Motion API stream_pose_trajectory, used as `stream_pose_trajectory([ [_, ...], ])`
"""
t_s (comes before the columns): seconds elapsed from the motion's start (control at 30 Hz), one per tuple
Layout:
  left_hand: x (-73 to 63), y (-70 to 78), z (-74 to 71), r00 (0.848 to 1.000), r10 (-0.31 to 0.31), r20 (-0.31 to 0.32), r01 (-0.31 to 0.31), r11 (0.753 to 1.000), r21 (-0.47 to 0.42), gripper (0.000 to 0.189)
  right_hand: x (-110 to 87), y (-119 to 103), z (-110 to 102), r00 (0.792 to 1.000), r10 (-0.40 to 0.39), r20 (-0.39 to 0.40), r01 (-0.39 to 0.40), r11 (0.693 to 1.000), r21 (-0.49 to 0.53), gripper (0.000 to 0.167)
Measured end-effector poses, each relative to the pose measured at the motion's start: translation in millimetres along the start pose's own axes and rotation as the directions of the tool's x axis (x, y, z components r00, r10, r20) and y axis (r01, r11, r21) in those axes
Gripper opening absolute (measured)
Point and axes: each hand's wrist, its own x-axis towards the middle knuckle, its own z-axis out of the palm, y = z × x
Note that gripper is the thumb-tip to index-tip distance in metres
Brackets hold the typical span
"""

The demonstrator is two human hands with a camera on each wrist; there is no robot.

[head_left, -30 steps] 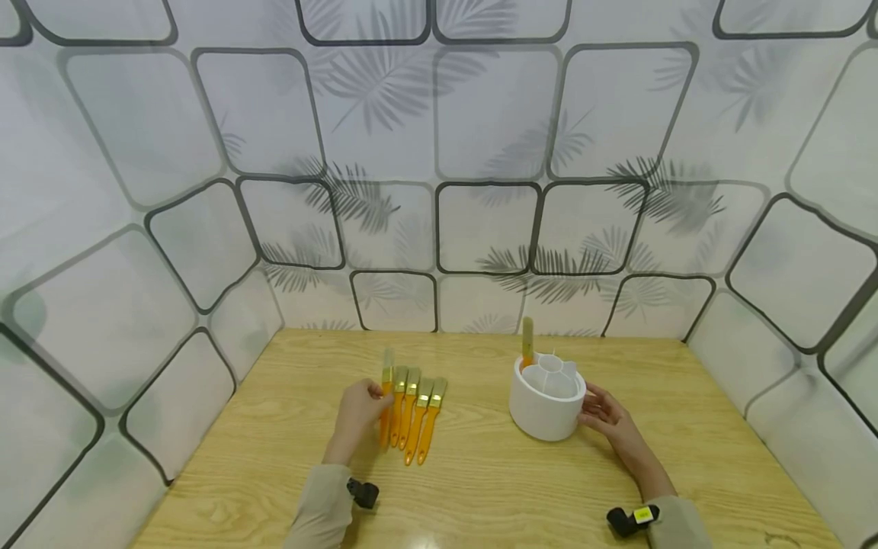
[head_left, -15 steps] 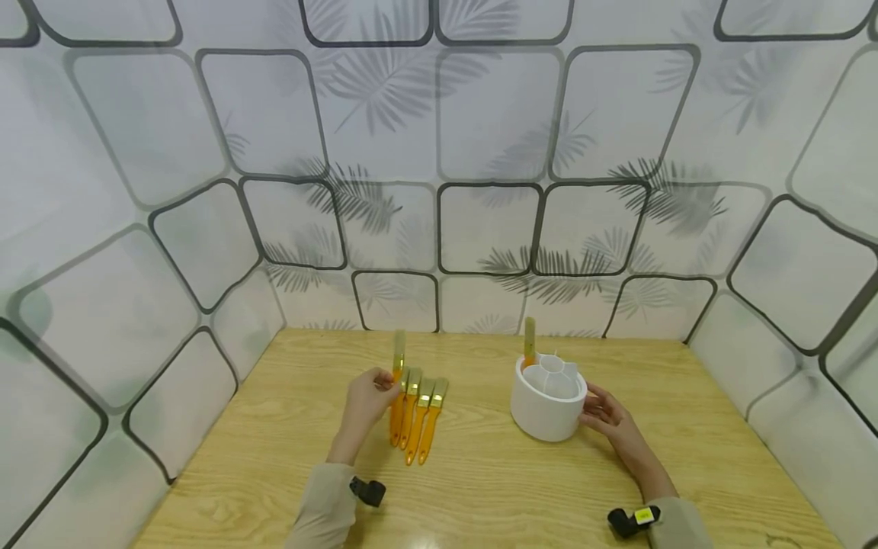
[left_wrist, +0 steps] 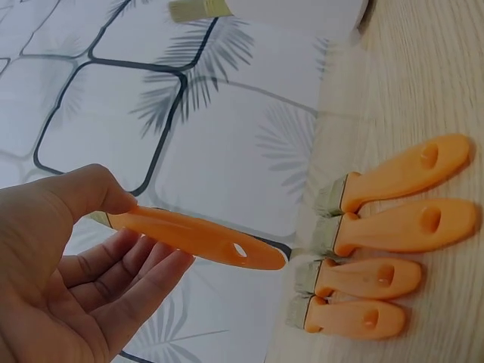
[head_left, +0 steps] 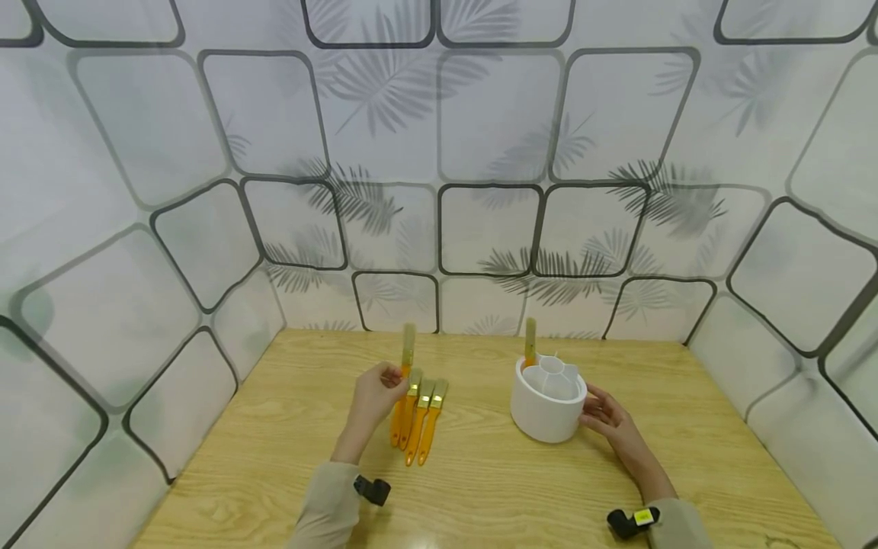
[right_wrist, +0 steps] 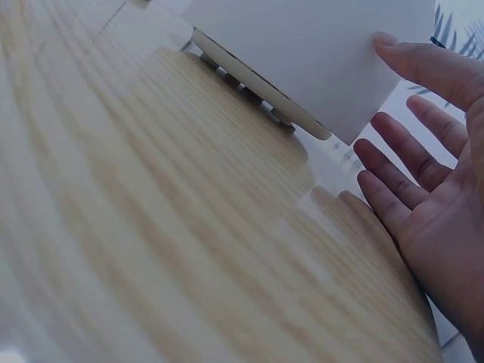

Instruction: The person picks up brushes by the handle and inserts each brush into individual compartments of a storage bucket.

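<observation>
My left hand (head_left: 373, 395) pinches a paintbrush (left_wrist: 200, 238) between thumb and fingers, its orange handle showing in the left wrist view and its pale bristles pointing up in the head view. Below and beside that hand lie several more paintbrushes (head_left: 430, 423) in a row on the table, bristles away from me. To the right stands a round white container (head_left: 545, 413) with an inner divider. One paintbrush (head_left: 530, 341) stands upright at its left rear side. My right hand (right_wrist: 435, 193) rests its thumb against the container's wall, with the other fingers loosely extended.
The light wood table (head_left: 480, 488) reaches back to a patterned wall covering (head_left: 480, 229), which also closes in both sides. Small black cameras sit on the left wrist (head_left: 373, 490) and the right wrist (head_left: 631, 521).
My left hand has lifted the pinched paintbrush off the row and moved slightly right and away from me. The right hand and the container stay where they were.
</observation>
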Motion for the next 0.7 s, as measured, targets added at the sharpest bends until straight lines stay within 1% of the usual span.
stream_pose_trajectory([
  [0.1, 0.3, 3.3, 1.6, 1.000, 0.015, -0.001, -0.015, 1.000, -0.004, 0.013, -0.1, 2, 0, 1.000, 0.013, -0.009, -0.013, 1.000, -0.001, 0.059],
  [0.3, 2.0, 9.2, 6.3, 1.000, 0.024, 0.003, -0.024, 1.000, -0.003, 0.012, -0.9, 3, 1, 1.000, 0.009, 0.008, -0.010, 1.000, 0.021, 0.060],
  [0.37, 2.9, 11.3, 8.2, 1.000, 0.021, 0.005, -0.021, 1.000, -0.011, 0.011, -1.0, 3, 0, 1.000, 0.008, 0.017, -0.008, 1.000, 0.027, 0.060],
  [0.5, 4.0, 14.9, 11.0, 0.999, 0.038, 0.015, -0.038, 0.999, -0.030, 0.011, -0.7, 4, 0, 1.000, -0.001, 0.029, 0.000, 0.999, 0.036, 0.059],
  [0.6, 4.1, 17.8, 12.9, 0.999, 0.042, 0.027, -0.040, 0.998, -0.055, 0.011, -0.4, 5, 0, 1.000, -0.005, 0.030, 0.004, 0.999, 0.033, 0.059],
  [0.7, 4.3, 20.1, 15.6, 0.998, 0.043, 0.037, -0.041, 0.998, -0.057, 0.012, -0.4, 6, -1, 1.000, -0.005, 0.031, 0.004, 1.000, 0.026, 0.059],
])
